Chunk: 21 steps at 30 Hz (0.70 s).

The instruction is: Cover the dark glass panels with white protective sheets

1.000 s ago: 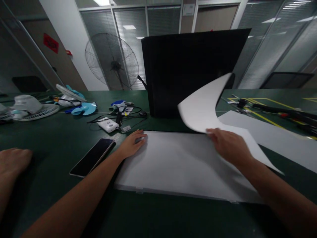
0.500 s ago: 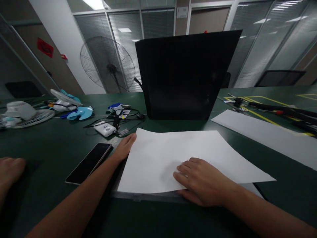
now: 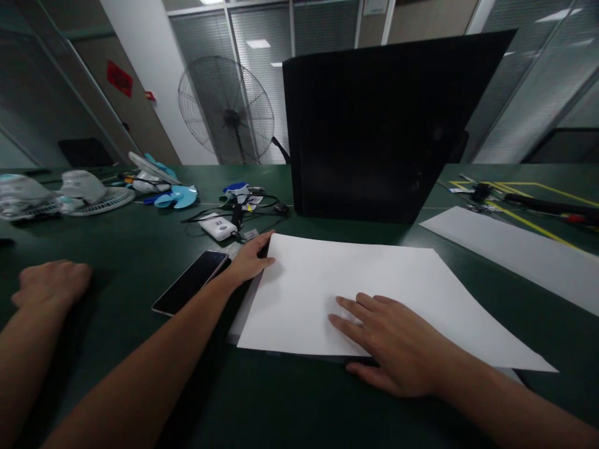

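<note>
A large white sheet point(image 3: 374, 280) lies flat on a pale panel whose edge point(image 3: 241, 318) shows at its left side, on a dark green table point(image 3: 116, 262). My right hand point(image 3: 393, 343) rests palm down on the sheet near its front edge, fingers spread, holding nothing. At the sheet's far left corner my left hand point(image 3: 248, 259) lies with fingers stretched out and touching it. A black phone point(image 3: 191, 290) sits just left of that hand.
A tall black board point(image 3: 384, 125) stands upright behind the sheet. Another white sheet point(image 3: 515, 252) lies at the right. A white device with cables point(image 3: 218, 227), blue fan blades point(image 3: 175, 198) and fan grilles point(image 3: 93, 199) are at the back left. Another person's closed hand point(image 3: 51, 284) rests at the far left.
My right hand held the white sheet curled in the air, then laid it down on the panel and now presses it flat. My left hand stayed at the far left corner.
</note>
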Available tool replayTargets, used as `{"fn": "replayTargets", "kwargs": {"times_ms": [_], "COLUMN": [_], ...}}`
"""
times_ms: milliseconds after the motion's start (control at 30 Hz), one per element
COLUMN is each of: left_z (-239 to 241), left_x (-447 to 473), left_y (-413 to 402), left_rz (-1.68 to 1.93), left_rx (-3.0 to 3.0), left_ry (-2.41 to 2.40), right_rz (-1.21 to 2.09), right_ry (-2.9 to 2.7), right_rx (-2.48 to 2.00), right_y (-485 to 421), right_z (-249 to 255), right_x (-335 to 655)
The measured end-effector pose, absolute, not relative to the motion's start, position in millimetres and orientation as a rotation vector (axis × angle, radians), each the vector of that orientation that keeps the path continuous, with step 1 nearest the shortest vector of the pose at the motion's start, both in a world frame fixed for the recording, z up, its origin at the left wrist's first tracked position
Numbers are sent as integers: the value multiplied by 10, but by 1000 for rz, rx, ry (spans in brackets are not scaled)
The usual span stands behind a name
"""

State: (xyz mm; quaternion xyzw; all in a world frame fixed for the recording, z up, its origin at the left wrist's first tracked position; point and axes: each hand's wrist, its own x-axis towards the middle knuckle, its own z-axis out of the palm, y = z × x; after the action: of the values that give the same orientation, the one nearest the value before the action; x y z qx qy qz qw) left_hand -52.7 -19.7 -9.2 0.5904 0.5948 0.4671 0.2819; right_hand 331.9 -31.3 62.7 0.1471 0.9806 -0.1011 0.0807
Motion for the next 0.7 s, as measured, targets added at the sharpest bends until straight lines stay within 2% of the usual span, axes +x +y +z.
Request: {"fn": "replayTargets", "kwargs": {"times_ms": [133,333,600,700], "left_z": [-171,-37,-46,-79], "left_x": [-560,-407,-419,-440], "left_y": [-176,-225,-200,-175], "left_rz": [1163,927,860,899], "left_rx": [1758,1828,1931,1904], "left_ry": [1786,1932,1831,1821], "right_rz": [-306,-326,-561,-494], "right_ry": [2958,3013,3054,3098], "right_rx": [384,391,258,507], "right_y": [-370,-325,-94,151], "right_z": [676,666,591,596], "right_x": [3290,3315,3366,3483]}}
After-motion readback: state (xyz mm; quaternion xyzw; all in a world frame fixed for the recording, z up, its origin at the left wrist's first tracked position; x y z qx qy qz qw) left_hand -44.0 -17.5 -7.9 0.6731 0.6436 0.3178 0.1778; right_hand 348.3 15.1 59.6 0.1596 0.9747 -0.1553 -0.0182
